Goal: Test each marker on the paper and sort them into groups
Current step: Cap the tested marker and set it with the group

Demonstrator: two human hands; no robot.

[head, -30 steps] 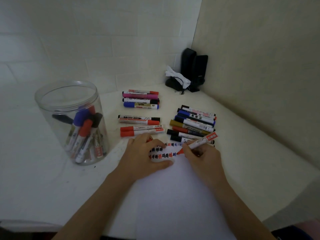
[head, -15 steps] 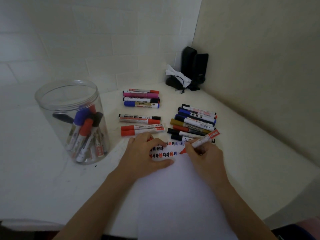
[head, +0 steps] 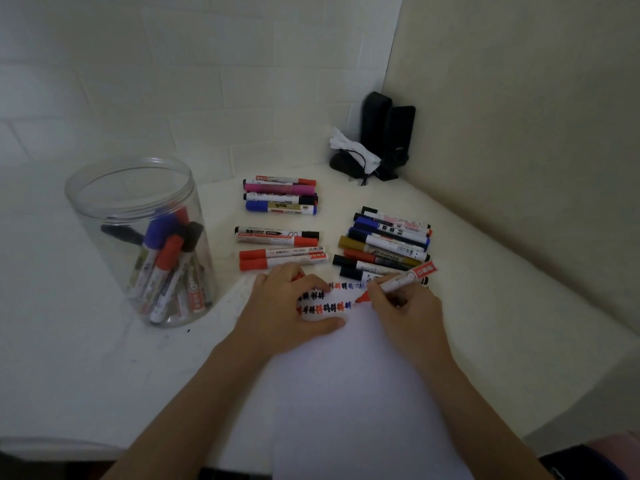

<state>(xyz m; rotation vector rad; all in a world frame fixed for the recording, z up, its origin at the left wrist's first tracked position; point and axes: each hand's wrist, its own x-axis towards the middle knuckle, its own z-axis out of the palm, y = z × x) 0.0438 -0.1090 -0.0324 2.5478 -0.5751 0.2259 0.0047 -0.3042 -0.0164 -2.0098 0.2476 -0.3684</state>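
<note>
A clear round plastic jar [head: 138,237] stands open-topped on the white desk [head: 69,358], left of the white sheet of paper [head: 360,393]. It holds a loose bundle of markers [head: 166,268], mostly leaning caps-up: blue, red and black caps can be told; their exact number cannot.

The paper lies on the desk with its far end carrying rows of small test marks [head: 325,301] in black, red and blue. The left hand [head: 287,310] rests on that far end, fingers bent down onto the sheet and thumb stretched along it, nothing clamped in its grip; a bit of red shows beneath the fingers, unidentifiable. The right hand [head: 405,306] has its grip closed round a white-barrelled red marker [head: 398,282], uncapped, its red tip at the end of the lower row of marks.

Beyond the paper lie sorted groups: four red- and black-capped markers [head: 280,249] just past the left hand, four more, red, pink, black and blue [head: 280,194], farther back, and a larger mixed row [head: 388,242] past the right hand, its nearest members partly hidden by that hand.

Farthest from the paper, in the corner, dark objects with a white crumpled item [head: 377,143] are too dim to identify. The paper's near edge is cut off.
</note>
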